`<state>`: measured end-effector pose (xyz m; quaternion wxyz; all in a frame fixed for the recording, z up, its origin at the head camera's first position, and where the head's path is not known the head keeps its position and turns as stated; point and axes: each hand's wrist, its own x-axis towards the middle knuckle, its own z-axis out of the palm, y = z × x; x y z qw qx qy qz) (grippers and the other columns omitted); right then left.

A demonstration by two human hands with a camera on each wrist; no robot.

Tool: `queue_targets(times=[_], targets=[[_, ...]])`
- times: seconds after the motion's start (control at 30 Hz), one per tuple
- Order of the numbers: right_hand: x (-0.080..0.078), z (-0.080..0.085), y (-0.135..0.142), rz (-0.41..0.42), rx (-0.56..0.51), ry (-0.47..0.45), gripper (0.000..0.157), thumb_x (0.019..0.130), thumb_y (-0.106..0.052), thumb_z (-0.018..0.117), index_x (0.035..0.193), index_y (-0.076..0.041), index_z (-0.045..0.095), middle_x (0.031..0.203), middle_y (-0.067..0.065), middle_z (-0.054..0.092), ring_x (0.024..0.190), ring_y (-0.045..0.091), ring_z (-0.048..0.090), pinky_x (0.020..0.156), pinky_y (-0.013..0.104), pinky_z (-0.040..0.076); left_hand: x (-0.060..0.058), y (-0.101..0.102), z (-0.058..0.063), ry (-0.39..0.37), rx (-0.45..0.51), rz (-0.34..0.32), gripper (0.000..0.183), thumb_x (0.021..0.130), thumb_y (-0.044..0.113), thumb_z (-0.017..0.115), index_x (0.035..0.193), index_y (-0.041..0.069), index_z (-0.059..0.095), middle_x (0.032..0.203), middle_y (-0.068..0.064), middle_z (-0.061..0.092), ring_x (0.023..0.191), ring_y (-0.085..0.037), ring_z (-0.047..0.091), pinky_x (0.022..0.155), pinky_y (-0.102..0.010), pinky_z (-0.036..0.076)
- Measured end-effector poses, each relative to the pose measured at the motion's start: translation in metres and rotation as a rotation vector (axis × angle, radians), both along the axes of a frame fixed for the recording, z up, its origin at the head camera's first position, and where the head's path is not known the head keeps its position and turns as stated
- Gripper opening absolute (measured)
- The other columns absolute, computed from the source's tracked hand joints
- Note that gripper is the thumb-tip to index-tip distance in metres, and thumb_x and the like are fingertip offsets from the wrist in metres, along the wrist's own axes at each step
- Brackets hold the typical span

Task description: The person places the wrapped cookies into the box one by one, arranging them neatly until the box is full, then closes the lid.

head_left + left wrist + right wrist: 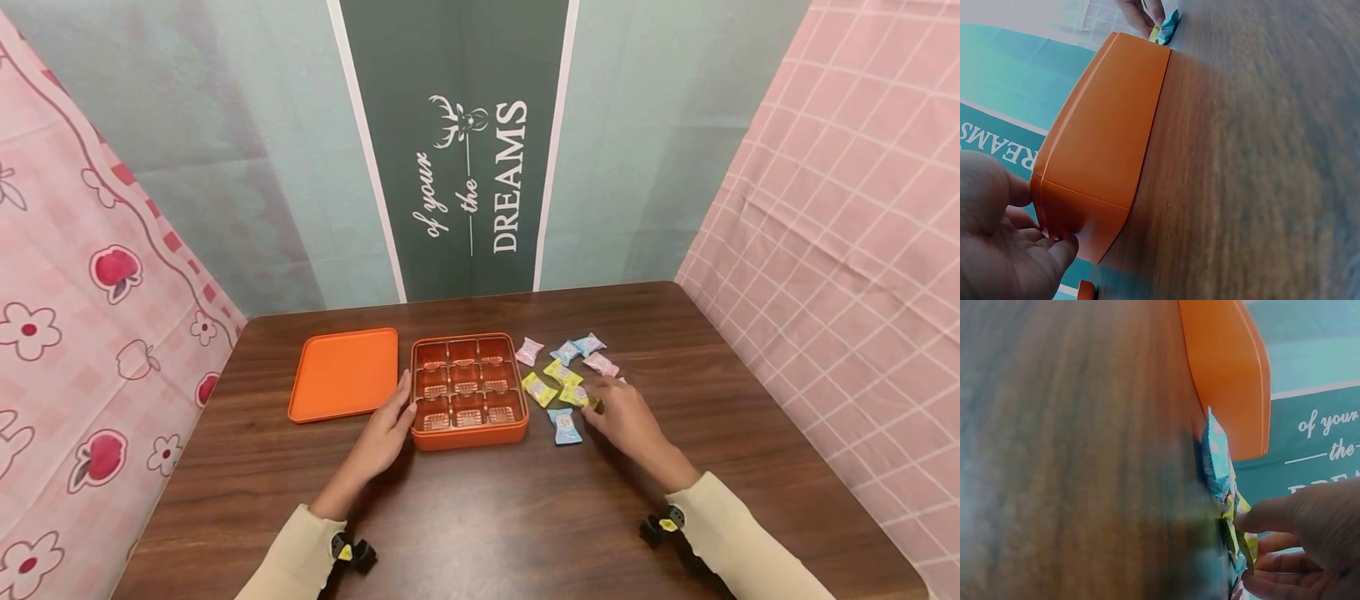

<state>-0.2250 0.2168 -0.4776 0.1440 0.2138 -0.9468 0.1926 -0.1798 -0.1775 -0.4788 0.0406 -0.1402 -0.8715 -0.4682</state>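
An orange box [468,437] with a clear divided insert of several compartments stands in the middle of the table. My left hand [386,433] holds it at the left side. In the left wrist view, the fingers and thumb of the left hand [1007,237] bend against the box's corner and rim [1085,125]. Right of the box lie several wrapped candies: yellow, blue and pink. My right hand [626,417] is at their right edge, where thumb and fingers pinch a yellow candy [1246,540]. A blue candy [564,426] lies just left of that hand.
A flat orange lid [345,375] lies left of the box on the brown wooden table [465,525]. Pink candies [528,352] and blue candies [590,344] lie behind the yellow ones. Printed cloths [645,167] hang at the back and on both sides.
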Motion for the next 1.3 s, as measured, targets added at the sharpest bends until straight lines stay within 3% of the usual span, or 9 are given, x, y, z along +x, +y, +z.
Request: queue_targets(times=[0.3,0.53,0.87,1.03,1.3], targets=[[-0.008,0.012,-0.006,0.056,-0.039,0.060,0.030,0.071,-0.006,0.078,0.099,0.003,0.072,0.098,0.014,0.066,0.074,0.020,0.060,0.063,0.037,0.052,0.000,0.000,-0.001,-0.011,0.016,0.001,0.054,0.101,0.013,0.042,0.148,0.000,0.019,0.155,-0.004,0.012,0.141,-0.027,0.017,0.112,-0.047,0.017],[-0.016,0.025,-0.016,0.075,-0.047,0.055,0.033,0.073,-0.006,0.077,0.104,0.003,0.071,0.102,0.014,0.064,0.083,0.024,0.063,0.067,0.039,0.054,-0.001,-0.001,-0.003,-0.001,0.020,-0.005,0.055,0.102,0.012,0.042,0.149,0.000,0.017,0.155,-0.009,0.014,0.141,-0.029,0.018,0.112,-0.049,0.017],[-0.030,0.041,-0.035,0.110,-0.017,0.054,0.032,0.077,-0.010,0.076,0.107,0.000,0.071,0.105,0.013,0.064,0.087,0.024,0.063,0.068,0.038,0.054,0.000,-0.001,-0.002,-0.026,0.027,-0.010,0.055,0.102,0.015,0.041,0.149,0.003,0.017,0.155,-0.003,0.012,0.141,-0.024,0.016,0.113,-0.044,0.016],[-0.038,0.044,-0.042,0.132,-0.044,0.073,0.032,0.078,-0.009,0.075,0.108,0.000,0.070,0.106,0.014,0.064,0.077,0.022,0.062,0.062,0.037,0.051,-0.001,0.001,-0.002,-0.010,0.032,-0.014,0.055,0.102,0.014,0.042,0.149,0.001,0.017,0.155,-0.008,0.013,0.141,-0.028,0.017,0.112,-0.048,0.017],[-0.051,0.046,-0.057,0.162,-0.055,0.080,0.033,0.079,-0.010,0.074,0.110,-0.001,0.070,0.108,0.013,0.064,0.090,0.025,0.064,0.070,0.039,0.054,-0.001,0.001,-0.004,-0.015,0.026,0.001,0.055,0.101,0.013,0.042,0.149,0.002,0.018,0.155,-0.012,0.014,0.141,-0.025,0.017,0.113,-0.046,0.016]])
